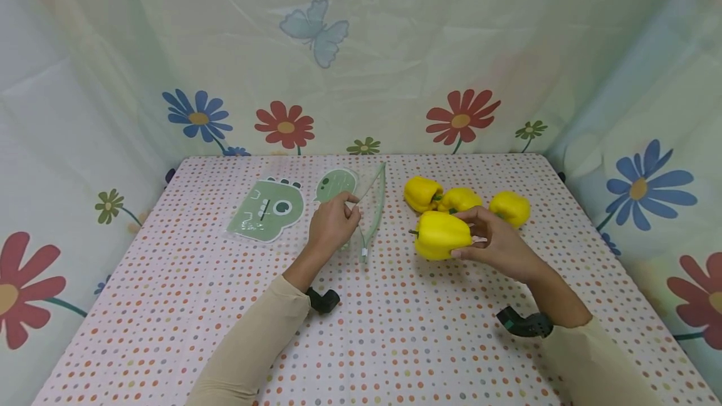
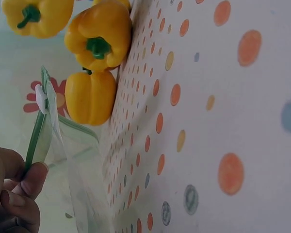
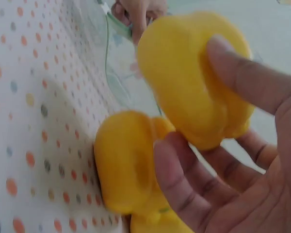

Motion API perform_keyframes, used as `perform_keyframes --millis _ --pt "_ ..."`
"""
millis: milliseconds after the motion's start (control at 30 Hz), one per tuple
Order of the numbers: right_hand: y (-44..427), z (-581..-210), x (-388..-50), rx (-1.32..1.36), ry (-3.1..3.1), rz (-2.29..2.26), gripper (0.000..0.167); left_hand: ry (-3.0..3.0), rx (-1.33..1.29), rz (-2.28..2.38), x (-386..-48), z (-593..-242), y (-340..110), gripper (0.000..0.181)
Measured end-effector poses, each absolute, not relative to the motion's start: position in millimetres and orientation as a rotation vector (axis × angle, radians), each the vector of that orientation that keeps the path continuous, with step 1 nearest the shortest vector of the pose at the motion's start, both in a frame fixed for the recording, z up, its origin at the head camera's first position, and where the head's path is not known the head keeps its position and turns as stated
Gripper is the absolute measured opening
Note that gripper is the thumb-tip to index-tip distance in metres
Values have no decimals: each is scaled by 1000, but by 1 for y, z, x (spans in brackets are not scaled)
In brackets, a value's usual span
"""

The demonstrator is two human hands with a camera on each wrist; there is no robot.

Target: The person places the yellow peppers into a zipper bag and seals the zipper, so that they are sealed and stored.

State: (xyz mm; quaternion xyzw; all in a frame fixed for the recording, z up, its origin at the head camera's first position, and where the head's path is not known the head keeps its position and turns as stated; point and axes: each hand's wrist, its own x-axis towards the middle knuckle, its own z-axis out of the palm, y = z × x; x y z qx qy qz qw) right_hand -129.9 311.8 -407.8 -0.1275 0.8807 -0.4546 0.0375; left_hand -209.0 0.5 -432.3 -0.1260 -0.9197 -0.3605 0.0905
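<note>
My left hand [image 1: 333, 223] pinches the green edge of a clear zipper bag [image 2: 36, 138], whose mouth gapes toward the right. A white slider [image 2: 41, 99] sits on that edge. In my right hand [image 1: 499, 243] I grip a yellow bell pepper [image 1: 440, 235] between thumb and fingers, its stem pointing left. The right wrist view shows this pepper [image 3: 189, 73] raised off the table. Behind it lie three more yellow bell peppers: one at the left [image 1: 422, 193], one in the middle [image 1: 461, 198] and one at the right [image 1: 510, 207]. My left hand partly hides the bag.
A green one-eyed monster print [image 1: 267, 212] on clear plastic lies flat to the left; whether it belongs to the same bag, I cannot tell. The table [image 1: 395, 337] has a dotted cloth. Flowered curtains [image 1: 372, 80] enclose its back and sides.
</note>
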Motion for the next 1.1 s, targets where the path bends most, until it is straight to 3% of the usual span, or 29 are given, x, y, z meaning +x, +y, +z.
perform_keyframes --millis 400,633,1100 --pt "260 -391 -135 -21 2622 -1578 78 -2744 -379 -1077 -208 -434 0 24" --pt "235 -387 -136 32 2557 -1674 77 -2746 -374 -1077 -208 -434 0 25" --pt "201 -422 -147 24 2682 -1513 73 -2756 -355 -1097 -205 -432 2 23"
